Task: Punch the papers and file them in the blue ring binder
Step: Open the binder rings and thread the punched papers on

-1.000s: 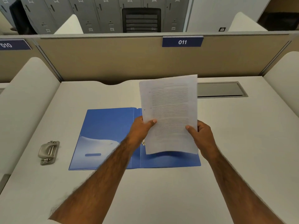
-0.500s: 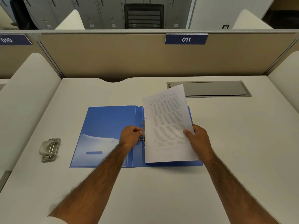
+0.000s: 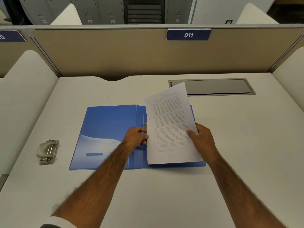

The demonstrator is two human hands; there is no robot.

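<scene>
Filing step. The punched papers (image 3: 171,125), pinched at one edge by the right hand (image 3: 203,137), hang tilted over the right leaf of the open blue ring binder (image 3: 107,125) on the bench (image 3: 164,195). The left hand (image 3: 135,137) appears to pinch the rings (image 3: 144,123) at the binder's spine. The next move probably calls for open rings and both holes aligned over them.

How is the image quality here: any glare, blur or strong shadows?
Head view: even light, faint shadows, one soft under the papers on the blue ring binder; the print is too blurred to read; the pale patch on the left cover may be a reflection.
</scene>
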